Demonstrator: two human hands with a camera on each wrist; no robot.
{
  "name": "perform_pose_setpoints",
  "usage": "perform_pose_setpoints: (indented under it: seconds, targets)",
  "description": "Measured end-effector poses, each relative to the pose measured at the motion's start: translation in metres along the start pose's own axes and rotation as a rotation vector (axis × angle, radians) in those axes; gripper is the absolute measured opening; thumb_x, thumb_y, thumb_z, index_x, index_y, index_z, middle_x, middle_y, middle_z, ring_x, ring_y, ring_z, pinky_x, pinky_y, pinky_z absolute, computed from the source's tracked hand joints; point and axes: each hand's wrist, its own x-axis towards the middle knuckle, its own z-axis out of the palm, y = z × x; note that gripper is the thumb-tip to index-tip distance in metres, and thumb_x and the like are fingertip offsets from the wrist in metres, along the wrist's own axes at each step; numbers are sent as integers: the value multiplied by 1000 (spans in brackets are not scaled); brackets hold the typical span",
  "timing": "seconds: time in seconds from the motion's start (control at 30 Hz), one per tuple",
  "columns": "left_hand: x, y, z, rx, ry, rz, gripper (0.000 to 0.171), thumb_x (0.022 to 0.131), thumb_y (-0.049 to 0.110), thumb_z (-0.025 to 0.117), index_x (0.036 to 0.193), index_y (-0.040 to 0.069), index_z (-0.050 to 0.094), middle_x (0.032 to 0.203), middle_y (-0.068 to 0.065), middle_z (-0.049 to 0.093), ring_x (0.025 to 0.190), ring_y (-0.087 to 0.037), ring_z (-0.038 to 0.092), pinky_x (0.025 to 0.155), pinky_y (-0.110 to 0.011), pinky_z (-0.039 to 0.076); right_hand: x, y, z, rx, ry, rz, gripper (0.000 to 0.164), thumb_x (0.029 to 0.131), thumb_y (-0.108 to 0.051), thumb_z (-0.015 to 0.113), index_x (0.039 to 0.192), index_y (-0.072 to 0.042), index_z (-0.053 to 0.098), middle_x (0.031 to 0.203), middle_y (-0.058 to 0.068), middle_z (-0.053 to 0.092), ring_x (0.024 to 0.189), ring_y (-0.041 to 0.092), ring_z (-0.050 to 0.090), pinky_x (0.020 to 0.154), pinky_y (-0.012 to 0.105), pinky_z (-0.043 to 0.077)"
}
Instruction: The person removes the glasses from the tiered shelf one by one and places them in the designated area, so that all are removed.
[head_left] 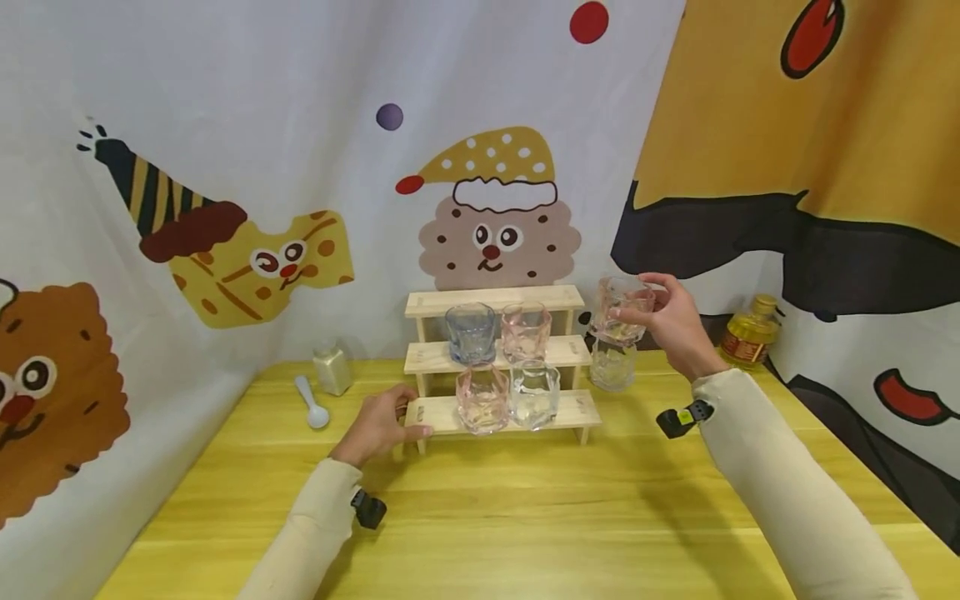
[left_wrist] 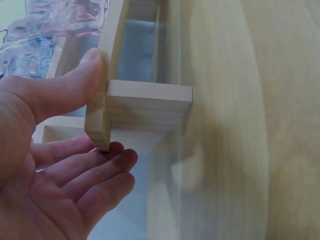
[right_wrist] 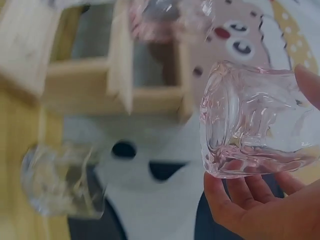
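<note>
My right hand (head_left: 675, 325) grips a pink-tinted glass (head_left: 621, 310) by its sides. In the right wrist view, the thumb and fingers wrap around this glass (right_wrist: 255, 122), held off the table. A clear glass (head_left: 612, 369) stands on the table just below it, right of the three-tier wooden rack (head_left: 495, 300). My left hand (head_left: 381, 423) pinches the left end of the rack's lowest step, thumb on top, as the left wrist view shows. On the middle step sit a blue glass (head_left: 471, 335) and a pink glass (head_left: 526, 333); the lowest step carries another pink glass (head_left: 482, 402) and a clear glass (head_left: 534, 397).
Left of the rack, a light spoon (head_left: 312, 405) lies beside a small jar (head_left: 332, 369) of pale contents. A bottle of yellow oil (head_left: 750, 332) stands at the back right. Behind the wood-patterned table (head_left: 510, 517) hangs a cartoon-printed curtain (head_left: 300, 100).
</note>
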Motion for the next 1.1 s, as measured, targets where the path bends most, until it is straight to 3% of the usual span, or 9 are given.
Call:
perform_pose_setpoints:
  seconds: [0.1, 0.2, 0.33, 0.5, 0.93, 1.1]
  targets:
    - [-1, -1, 1, 15, 3, 15, 62, 81, 26, 86, 131, 3, 59, 136, -24, 62, 125, -40, 61, 103, -50, 54, -3, 16, -9, -51, -1, 21, 86, 91, -35, 76, 158, -11, 27, 133, 12, 51, 105, 17, 48, 84, 22, 48]
    - [-2, -1, 2, 25, 10, 16, 62, 81, 27, 86, 131, 3, 59, 135, -24, 63, 125, -40, 62, 102, -50, 55, -5, 31, -17, -71, -7, 28, 87, 91, -34, 75, 159, -10, 26, 144, 22, 44, 122, 32, 47, 99, 44, 50]
    - [-3, -1, 3, 26, 20, 3, 62, 80, 26, 86, 131, 3, 59, 135, -24, 63, 124, -40, 62, 102, -50, 55, -7, 46, -26, -39, -9, 47, 90, 90, -30, 77, 159, -7, 24, 156, 29, 32, 145, 47, 32, 116, 67, 32]
    - [-3, -1, 2, 22, 17, 10, 62, 82, 25, 85, 133, 2, 58, 136, -25, 62, 125, -40, 62, 102, -49, 55, -7, 65, -39, -33, 4, 70, 91, 91, -28, 76, 158, -2, 20, 160, 31, 23, 148, 49, 25, 117, 69, 28]
    - [-1, 0, 2, 22, 28, 14, 60, 82, 23, 85, 131, 2, 59, 135, -25, 62, 124, -40, 63, 101, -49, 56, -2, 113, -39, -116, 23, 123, 88, 90, -22, 76, 156, 3, 23, 144, 33, 33, 123, 44, 41, 94, 56, 45]
    - [0, -1, 3, 32, 28, 0, 59, 81, 24, 86, 130, 4, 60, 134, -23, 64, 122, -38, 64, 101, -49, 56, -1, 133, -36, -114, -16, 165, 86, 90, -20, 75, 155, 3, 24, 147, 33, 31, 126, 45, 40, 98, 57, 45]
